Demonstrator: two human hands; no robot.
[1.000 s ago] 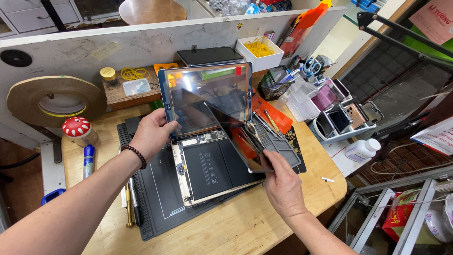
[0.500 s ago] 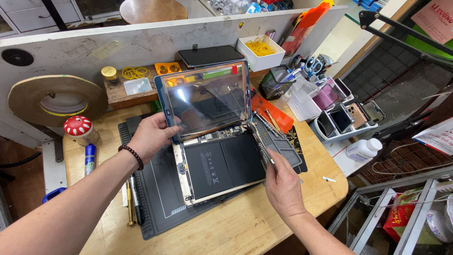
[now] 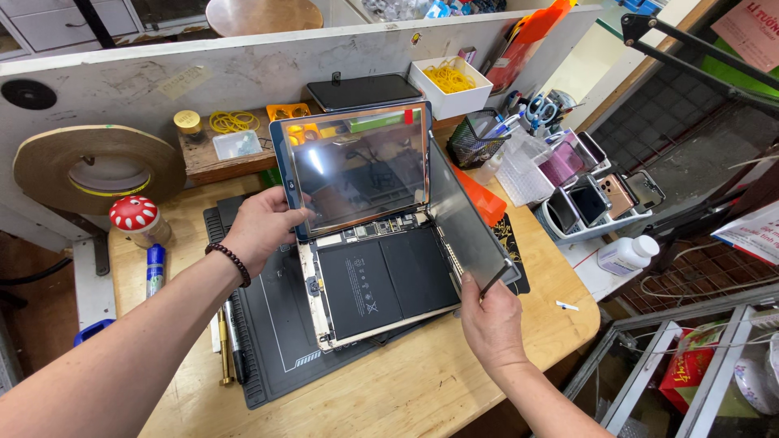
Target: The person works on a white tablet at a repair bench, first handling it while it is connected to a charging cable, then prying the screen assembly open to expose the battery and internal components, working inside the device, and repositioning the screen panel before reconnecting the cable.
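L hand grips glass panel; R hand holds display panel.

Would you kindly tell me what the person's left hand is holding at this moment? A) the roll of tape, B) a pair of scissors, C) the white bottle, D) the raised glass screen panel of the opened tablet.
D: the left hand grips the left edge of the raised glass screen panel, lifted above the opened tablet.
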